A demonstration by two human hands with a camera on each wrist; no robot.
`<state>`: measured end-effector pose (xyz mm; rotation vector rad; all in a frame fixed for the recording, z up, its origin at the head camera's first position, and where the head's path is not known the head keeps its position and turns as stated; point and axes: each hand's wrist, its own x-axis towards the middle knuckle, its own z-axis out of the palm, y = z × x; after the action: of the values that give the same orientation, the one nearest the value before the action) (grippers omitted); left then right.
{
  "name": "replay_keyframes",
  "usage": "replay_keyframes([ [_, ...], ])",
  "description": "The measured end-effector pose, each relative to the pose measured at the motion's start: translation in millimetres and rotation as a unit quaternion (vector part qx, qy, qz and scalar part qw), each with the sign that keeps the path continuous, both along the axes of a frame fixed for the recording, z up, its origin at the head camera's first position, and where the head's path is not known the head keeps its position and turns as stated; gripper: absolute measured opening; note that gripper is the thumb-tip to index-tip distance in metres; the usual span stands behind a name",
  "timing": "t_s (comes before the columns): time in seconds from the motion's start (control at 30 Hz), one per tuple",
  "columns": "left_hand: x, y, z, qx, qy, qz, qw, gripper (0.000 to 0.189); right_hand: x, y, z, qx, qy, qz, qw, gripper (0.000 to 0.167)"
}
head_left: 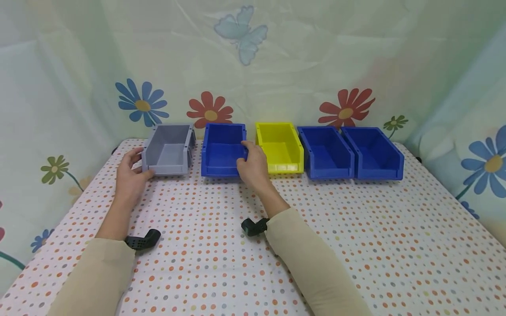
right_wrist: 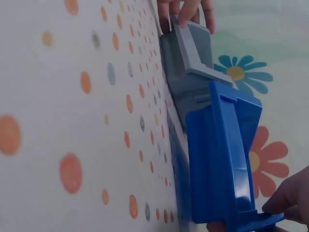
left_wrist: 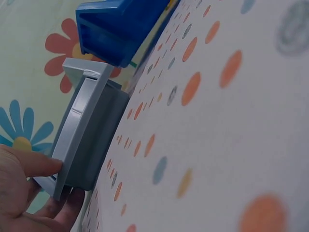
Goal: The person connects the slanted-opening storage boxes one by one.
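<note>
My left hand (head_left: pixel 132 177) holds a grey plastic storage bin (head_left: pixel 168 170) by its front left corner, the thumb on the front lip. In the left wrist view, its fingers (left_wrist: pixel 71 208) reach under that corner. To the right, my right hand (head_left: pixel 254 167) grips a blue bin (head_left: pixel 220 171) at the right wall near the front. The right wrist view shows the thumb on the blue bin's (right_wrist: pixel 231 159) front corner, with a fingertip (right_wrist: pixel 216 226) beneath it. Both bins face me with their low fronts, and nothing lies inside them.
A yellow bin (head_left: pixel 285 167) stands just right of my right hand. Further right, two more blue bins (head_left: pixel 331 173) sit side by side. All rest along the back of a table (head_left: pixel 189 263) with a dotted cloth, before a flowered backdrop (head_left: pixel 284 79).
</note>
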<state>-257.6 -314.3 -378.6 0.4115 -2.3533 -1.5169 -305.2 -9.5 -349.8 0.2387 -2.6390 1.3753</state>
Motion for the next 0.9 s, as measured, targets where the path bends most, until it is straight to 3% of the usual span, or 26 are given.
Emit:
replay_keyframes([
  [0.4,3.0,5.0,-0.7,0.01,0.009,-0.034,0.9993,0.079,0.4,8.6,1.6,-0.039,0.01,-0.015,0.9991,0.053],
  [0.67,4.1,8.8,-4.1,-0.004,0.015,-0.035,0.9993,0.079,-0.2,12.8,6.3,-0.059,0.021,-0.011,0.998,0.054],
  [0.9,3.9,10.7,-4.7,-0.007,0.027,-0.062,0.9976,0.077,-1.1,15.2,9.3,-0.068,0.022,-0.024,0.9972,0.053],
])
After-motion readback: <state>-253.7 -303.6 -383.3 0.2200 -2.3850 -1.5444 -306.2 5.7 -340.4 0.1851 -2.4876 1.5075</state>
